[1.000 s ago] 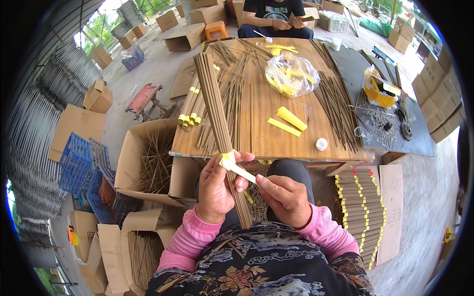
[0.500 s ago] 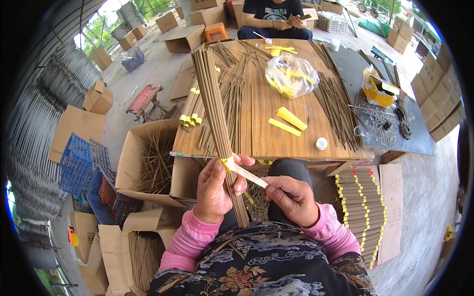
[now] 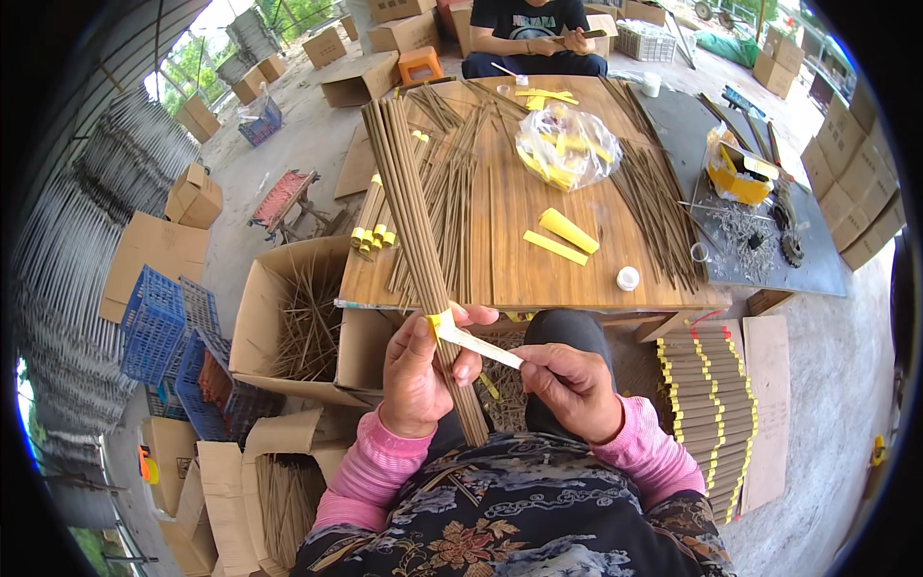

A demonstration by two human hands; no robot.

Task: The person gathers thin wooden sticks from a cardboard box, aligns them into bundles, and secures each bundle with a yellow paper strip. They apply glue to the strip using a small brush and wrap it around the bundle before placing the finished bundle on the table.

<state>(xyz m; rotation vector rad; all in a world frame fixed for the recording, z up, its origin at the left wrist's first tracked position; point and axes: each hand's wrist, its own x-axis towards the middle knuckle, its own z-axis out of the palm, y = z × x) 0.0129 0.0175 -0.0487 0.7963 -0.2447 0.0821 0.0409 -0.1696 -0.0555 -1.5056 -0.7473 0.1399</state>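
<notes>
My left hand is closed around a bundle of thin brown incense sticks, tilted with its far end over the table. A paper strip, yellow on one face and pale on the other, is partly wrapped round the bundle at my left thumb. Its loose end is pinched between the thumb and fingers of my right hand, which pulls it out to the right. Strip and bundle meet under the left fingers, partly hidden.
On the wooden table are loose sticks, yellow strips, a plastic bag and a small white jar. Banded bundles lie at lower right. An open carton of sticks stands left. Another person sits across.
The bundle's far end has tipped slightly to the left. Both hands keep their holds, with the strip still stretched between them.
</notes>
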